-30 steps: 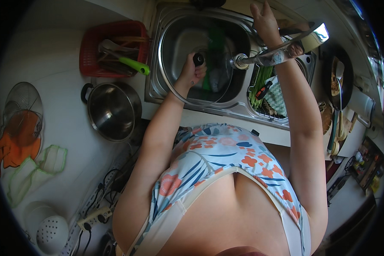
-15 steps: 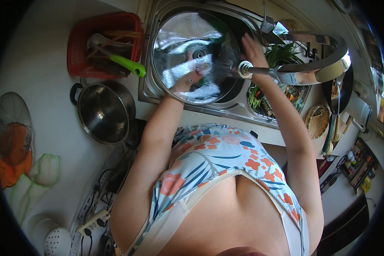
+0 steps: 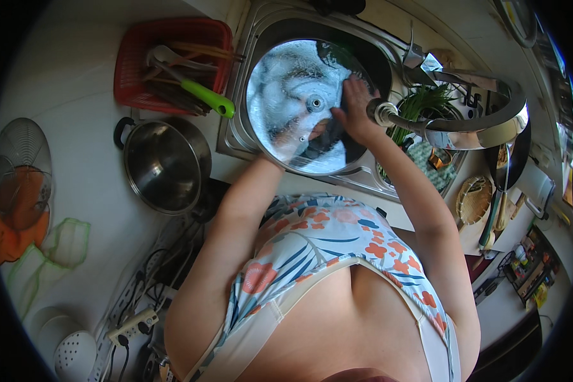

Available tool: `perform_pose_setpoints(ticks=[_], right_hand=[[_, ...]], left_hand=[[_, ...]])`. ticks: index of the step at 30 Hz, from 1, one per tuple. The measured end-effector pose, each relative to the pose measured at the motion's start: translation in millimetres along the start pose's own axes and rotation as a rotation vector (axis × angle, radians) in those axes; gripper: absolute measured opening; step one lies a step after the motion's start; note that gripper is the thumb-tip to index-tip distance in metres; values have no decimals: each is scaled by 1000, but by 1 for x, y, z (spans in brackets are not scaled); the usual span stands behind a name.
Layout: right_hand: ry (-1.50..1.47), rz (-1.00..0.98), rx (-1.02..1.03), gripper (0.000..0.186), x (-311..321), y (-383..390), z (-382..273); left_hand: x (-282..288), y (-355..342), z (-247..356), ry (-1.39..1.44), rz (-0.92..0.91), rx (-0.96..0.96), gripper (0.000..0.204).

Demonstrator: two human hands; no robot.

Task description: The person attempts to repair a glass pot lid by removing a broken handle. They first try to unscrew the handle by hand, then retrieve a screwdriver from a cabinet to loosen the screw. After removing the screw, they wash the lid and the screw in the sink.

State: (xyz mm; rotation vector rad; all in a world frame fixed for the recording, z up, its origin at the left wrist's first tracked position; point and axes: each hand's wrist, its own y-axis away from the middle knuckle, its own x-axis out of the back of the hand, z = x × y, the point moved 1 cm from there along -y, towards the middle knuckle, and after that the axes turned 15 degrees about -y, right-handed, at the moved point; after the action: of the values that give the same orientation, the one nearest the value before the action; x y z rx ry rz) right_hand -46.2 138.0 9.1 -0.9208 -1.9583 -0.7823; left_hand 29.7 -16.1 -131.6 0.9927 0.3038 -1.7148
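A round glass pot lid (image 3: 280, 83) with a metal rim and a central fitting is held over the sink basin (image 3: 381, 67), wet and shiny. My left hand (image 3: 294, 141) holds it at its near-left part, and the fingers show blurred through the glass. Spread flat against the lid's right side, my right hand (image 3: 361, 109) touches the wet glass with stretched fingers. Just right of that hand is the head of the curved metal faucet (image 3: 383, 112).
Left of the sink stand a red basket (image 3: 130, 70) with utensils and a green-handled spoon (image 3: 207, 97), and a steel pot (image 3: 162, 169). Green leafy stalks (image 3: 420, 105) lie right of the basin. A wicker basket (image 3: 474, 198) sits farther right.
My right hand has come from the far right of the basin onto the glass lid. The lid appears slightly lower and farther right, and the whole view has shifted a little.
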Motion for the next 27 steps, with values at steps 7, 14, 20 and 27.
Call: perform_pose_setpoints(ticks=[7, 14, 20, 27], right_hand=[[-284, 26, 245, 60, -10, -25, -42], [-210, 86, 137, 55, -23, -23, -25], [-266, 196, 85, 56, -13, -54, -22], [-530, -7, 431, 59, -20, -37, -107]], left_hand=[[-57, 6, 41, 228, 166, -97, 42], [14, 1, -8, 583, 168, 371, 34], [-19, 7, 33, 500, 91, 301, 36], [-24, 9, 46, 443, 80, 284, 39]])
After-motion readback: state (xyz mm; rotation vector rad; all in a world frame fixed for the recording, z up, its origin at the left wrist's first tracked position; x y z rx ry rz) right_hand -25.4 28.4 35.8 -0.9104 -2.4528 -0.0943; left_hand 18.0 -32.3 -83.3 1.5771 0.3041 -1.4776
